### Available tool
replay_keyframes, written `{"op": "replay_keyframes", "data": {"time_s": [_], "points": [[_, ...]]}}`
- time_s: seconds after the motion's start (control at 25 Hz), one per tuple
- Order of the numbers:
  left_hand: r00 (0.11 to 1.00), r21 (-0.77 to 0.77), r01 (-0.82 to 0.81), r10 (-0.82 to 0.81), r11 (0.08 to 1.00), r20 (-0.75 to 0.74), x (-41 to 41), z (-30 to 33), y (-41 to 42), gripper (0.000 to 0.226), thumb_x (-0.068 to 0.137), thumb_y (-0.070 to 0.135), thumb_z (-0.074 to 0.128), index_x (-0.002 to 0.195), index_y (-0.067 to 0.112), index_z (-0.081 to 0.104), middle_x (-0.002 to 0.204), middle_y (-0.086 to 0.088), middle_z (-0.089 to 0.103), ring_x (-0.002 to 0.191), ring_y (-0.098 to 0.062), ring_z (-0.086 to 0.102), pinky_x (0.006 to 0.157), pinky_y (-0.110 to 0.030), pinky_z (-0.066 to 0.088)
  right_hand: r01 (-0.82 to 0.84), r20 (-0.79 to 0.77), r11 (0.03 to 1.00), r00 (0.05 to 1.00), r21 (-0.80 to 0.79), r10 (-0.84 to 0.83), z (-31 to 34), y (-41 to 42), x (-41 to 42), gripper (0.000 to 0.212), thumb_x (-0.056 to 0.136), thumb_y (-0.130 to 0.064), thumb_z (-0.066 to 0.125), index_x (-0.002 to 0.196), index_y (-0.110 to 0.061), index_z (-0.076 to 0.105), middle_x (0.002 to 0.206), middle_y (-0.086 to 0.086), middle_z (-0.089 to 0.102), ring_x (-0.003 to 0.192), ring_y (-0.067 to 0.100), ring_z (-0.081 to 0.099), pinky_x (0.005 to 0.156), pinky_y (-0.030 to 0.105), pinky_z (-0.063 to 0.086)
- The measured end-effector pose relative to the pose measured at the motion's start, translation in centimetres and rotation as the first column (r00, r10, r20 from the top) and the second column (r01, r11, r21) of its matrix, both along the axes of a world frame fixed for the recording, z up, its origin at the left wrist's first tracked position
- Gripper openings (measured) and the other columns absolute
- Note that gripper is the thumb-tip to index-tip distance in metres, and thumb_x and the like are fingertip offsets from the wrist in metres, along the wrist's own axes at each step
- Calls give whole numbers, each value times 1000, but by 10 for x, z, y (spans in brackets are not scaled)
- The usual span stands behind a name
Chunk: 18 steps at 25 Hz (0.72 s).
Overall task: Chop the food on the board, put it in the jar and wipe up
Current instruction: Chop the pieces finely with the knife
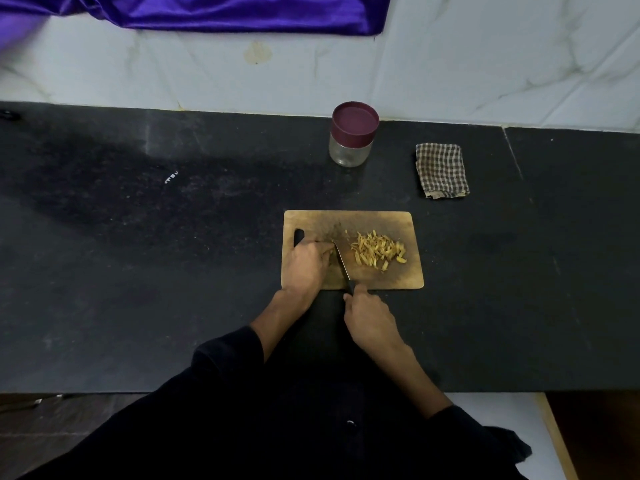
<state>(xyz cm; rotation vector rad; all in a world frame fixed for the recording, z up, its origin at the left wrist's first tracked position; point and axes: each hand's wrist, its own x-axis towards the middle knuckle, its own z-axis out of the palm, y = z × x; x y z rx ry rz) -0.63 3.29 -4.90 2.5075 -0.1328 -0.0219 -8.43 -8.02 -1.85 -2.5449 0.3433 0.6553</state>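
Note:
A wooden chopping board [398,277] lies on the black counter. On its right half sits a pile of yellow chopped strips [377,251]. My left hand [306,263] rests on the board's left part, its fingertips curled against the knife blade; whether a piece of food lies under them is hidden. My right hand [369,315] grips the dark handle of a knife [343,263] at the board's near edge, the blade pointing away across the board. A clear glass jar [351,135] with a maroon lid on it stands behind the board.
A folded checked cloth [441,169] lies to the right of the jar. The black counter [173,271] stretches wide to the left. A white tiled wall [485,64] backs it, with purple fabric [225,12] hanging at the top.

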Motion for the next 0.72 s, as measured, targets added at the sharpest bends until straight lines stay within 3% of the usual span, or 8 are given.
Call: {"op": "replay_keyframes", "data": {"time_s": [0.2, 0.56, 0.72], "points": [[1000, 17, 2, -3, 1000, 12, -2, 4, 2, 18, 92, 13, 58, 101, 13, 74, 108, -5, 65, 93, -22, 61, 80, -35, 51, 89, 47, 995, 995, 36, -91, 3, -10, 2, 30, 106, -32, 35, 117, -9, 51, 110, 14, 63, 103, 31, 60, 80, 40, 47], [1000, -20, -21, 21, 1000, -6, -2, 2, 0, 18, 92, 11, 59, 101, 13, 74, 106, -4, 64, 88, -18, 62, 78, -32, 52, 5, 86, 998, 996, 69, -11, 4, 0, 12, 31, 106, -32, 38, 119, -8, 53, 100, 8, 61, 91, 24, 60, 72, 33, 41], [1000, 5, -20, 20, 1000, -10, -2, 2, 0, 20, 93, 13, 57, 104, 14, 73, 110, -3, 63, 94, -18, 60, 77, -24, 48, 12, 76, 996, 997, 87, -19, 3, 1, 15, 30, 105, -32, 39, 115, -8, 54, 101, 10, 62, 94, 25, 62, 75, 38, 48]]}}
